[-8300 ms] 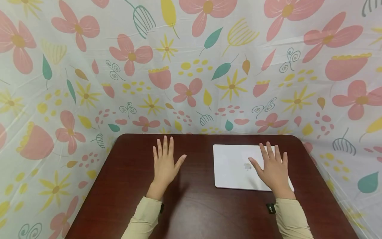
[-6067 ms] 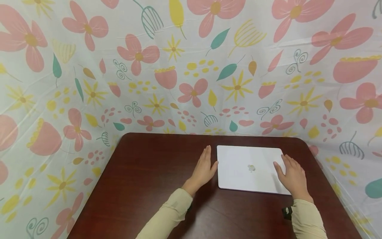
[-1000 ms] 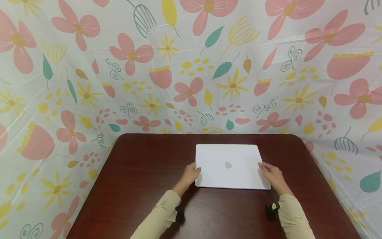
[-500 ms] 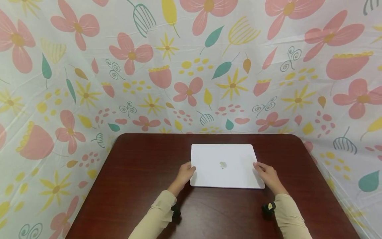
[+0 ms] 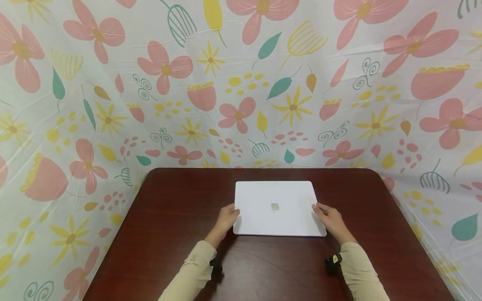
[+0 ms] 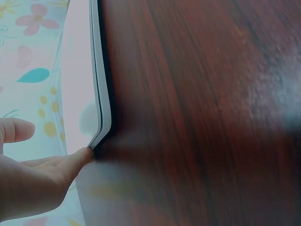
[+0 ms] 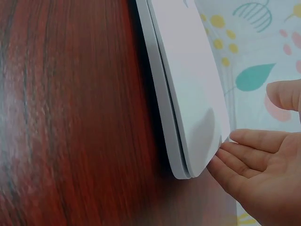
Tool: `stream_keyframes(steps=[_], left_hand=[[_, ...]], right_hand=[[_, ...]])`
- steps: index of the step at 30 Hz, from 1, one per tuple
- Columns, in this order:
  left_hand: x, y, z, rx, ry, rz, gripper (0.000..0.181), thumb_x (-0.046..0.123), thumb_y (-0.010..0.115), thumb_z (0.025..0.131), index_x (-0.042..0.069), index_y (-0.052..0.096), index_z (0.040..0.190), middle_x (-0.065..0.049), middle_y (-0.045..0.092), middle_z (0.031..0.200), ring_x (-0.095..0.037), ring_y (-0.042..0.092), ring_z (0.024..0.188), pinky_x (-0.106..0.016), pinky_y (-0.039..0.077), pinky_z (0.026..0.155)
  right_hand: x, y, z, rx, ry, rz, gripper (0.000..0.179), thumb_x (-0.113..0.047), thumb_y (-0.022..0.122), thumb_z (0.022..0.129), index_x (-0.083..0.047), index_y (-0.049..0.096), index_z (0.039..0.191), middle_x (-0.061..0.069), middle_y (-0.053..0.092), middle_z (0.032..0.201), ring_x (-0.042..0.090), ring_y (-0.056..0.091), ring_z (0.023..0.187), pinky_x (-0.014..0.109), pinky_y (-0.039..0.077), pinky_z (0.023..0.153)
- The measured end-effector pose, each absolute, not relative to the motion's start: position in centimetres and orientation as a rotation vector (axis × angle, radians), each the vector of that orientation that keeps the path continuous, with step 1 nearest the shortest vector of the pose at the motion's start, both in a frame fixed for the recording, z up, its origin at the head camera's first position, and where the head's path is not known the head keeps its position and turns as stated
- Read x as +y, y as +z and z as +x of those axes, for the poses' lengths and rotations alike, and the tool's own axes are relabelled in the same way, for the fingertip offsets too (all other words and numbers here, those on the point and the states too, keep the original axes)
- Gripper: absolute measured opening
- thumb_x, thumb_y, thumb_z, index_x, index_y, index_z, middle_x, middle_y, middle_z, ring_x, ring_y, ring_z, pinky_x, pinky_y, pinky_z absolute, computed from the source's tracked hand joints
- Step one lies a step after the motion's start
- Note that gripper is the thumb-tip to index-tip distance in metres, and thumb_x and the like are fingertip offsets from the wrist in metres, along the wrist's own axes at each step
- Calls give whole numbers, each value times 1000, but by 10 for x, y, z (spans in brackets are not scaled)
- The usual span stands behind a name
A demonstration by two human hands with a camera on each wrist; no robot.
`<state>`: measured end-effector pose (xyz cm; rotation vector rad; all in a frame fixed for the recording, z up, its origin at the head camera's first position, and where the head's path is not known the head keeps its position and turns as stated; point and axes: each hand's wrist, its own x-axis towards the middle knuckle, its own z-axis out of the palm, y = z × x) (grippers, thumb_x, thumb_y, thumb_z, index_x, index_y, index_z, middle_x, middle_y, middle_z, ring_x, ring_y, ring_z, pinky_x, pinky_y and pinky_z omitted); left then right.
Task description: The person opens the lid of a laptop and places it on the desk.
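A closed silver laptop [image 5: 291, 196] with an apple logo on its lid lies flat on the dark red-brown table [image 5: 169, 200] in the head view. At its left edge is my left hand [image 5: 224, 220]; the left wrist view shows fingertips [image 6: 86, 153] touching the side near a corner, thumb raised apart from the lid. My right hand [image 5: 333, 220] is at the opposite edge. In the right wrist view its fairly straight fingers [image 7: 258, 139] touch the laptop's side, and the thumb stands off. The undersides of the fingers at the table are partly hidden.
Floral fabric [image 5: 241, 83] hangs behind the table and along both sides. Dark devices sit at both wrists, the right one [image 5: 333, 264] and the left one [image 5: 216, 266], below light sleeves. The table's far edge runs just behind the laptop.
Earlier the laptop lay further right with both hands spread, the right above it. The hands then came to its two sides. Over the last second, laptop and hands have moved left together.
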<state>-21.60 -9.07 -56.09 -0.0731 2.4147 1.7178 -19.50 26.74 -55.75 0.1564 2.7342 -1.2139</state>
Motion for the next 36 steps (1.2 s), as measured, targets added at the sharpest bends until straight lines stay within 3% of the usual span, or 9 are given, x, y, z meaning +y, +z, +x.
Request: stream_keyframes(steps=[5, 10, 36], left_hand=[[-97, -560, -215, 2429, 1717, -81, 46, 9, 51, 95, -21, 45, 129, -37, 45, 134, -45, 41, 130, -51, 35, 107], [-104, -558, -214, 2447, 1706, -90, 51, 9, 51, 95, -23, 39, 132, -38, 43, 135, -46, 41, 129, -51, 35, 107], [-128, -555, -215, 2449, 1716, -231, 49, 9, 51, 96, -21, 40, 133, -36, 43, 136, -45, 42, 129, -50, 37, 106]], right_hand=[[262, -562, -197, 2736, -1228, 144, 70, -45, 43, 101, 13, 39, 140, 34, 43, 137, 47, 42, 128, 57, 36, 103], [256, -564, -197, 2736, -1243, 123, 69, -44, 43, 101, 13, 39, 139, 34, 43, 138, 47, 43, 127, 57, 36, 103], [230, -564, -199, 2739, -1277, 66, 65, -42, 46, 101, 11, 43, 139, 31, 44, 139, 46, 44, 127, 57, 36, 103]])
